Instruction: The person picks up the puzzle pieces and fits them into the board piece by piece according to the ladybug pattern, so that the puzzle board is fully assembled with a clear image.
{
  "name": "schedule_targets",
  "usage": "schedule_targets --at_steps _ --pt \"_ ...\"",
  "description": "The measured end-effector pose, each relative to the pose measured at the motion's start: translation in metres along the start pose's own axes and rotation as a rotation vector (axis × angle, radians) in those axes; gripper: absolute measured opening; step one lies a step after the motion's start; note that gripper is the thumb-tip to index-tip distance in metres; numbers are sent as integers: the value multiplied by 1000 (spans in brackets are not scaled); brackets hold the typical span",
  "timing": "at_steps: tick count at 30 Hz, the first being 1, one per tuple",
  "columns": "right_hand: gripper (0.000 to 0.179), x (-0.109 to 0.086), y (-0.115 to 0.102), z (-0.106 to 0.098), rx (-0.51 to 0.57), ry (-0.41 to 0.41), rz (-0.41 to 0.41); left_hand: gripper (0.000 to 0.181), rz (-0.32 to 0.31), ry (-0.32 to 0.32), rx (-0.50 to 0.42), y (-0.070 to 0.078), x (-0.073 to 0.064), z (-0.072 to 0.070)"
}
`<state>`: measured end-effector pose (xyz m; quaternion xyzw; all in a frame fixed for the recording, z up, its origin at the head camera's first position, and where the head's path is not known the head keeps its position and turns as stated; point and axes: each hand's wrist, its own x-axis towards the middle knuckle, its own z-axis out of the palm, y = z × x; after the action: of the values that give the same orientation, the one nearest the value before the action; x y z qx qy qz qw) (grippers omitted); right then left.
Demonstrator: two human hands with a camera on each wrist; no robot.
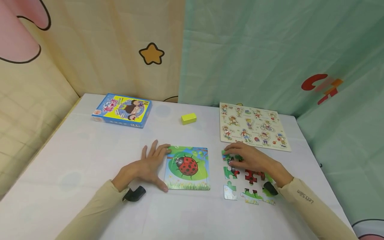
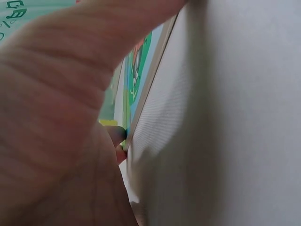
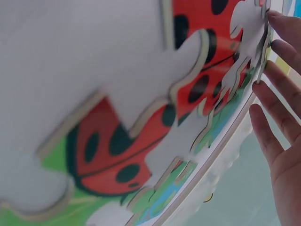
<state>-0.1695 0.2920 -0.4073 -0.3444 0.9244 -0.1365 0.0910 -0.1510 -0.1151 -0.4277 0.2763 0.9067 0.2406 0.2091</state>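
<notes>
My left hand point(image 1: 150, 163) is spread along the left side of a square ladybug puzzle board point(image 1: 187, 168), its thumb at the near corner and fingertips at the far one. In the left wrist view, the board's edge point(image 2: 153, 77) shows beyond the hand. My right hand point(image 1: 252, 156) reaches over loose ladybug puzzle pieces, its thumb and fingertips around a puzzle piece point(image 3: 262, 52) at the far left of the group. That piece shows nearly edge-on in the right wrist view. Below the hand lie a red spotted piece point(image 1: 250, 176) and a grass piece point(image 1: 230, 192).
A wooden board with children's figures point(image 1: 240, 131) lies behind the right hand. A yellow block point(image 1: 188, 118) sits at the back middle, and a blue and yellow box point(image 1: 123, 110) at the back left. Curtains point(image 1: 264, 50) hang behind the white table point(image 1: 180, 216).
</notes>
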Motion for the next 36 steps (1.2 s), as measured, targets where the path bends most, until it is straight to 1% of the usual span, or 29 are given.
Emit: schedule_targets --at_steps 6,12,19,25,30,32,36 --pt "38 6 -9 -2 -2 27 -4 130 1 -15 -29 -3 1 1" --pt "37 21 -22 -2 12 44 -26 130 5 -18 -34 -3 2 1" --pt "34 43 -37 4 16 88 -122 127 1 -23 -37 -1 1 -1" --pt "35 67 -57 5 -3 47 -167 127 11 -15 -24 -3 2 -2" --pt "37 80 -72 10 -25 40 -198 126 26 -28 -31 -4 2 -3" --pt "37 84 -76 13 -32 37 -196 124 27 -40 -28 -6 2 -3" --pt "38 92 -87 17 -46 18 -164 120 31 -55 -38 -7 2 -5"
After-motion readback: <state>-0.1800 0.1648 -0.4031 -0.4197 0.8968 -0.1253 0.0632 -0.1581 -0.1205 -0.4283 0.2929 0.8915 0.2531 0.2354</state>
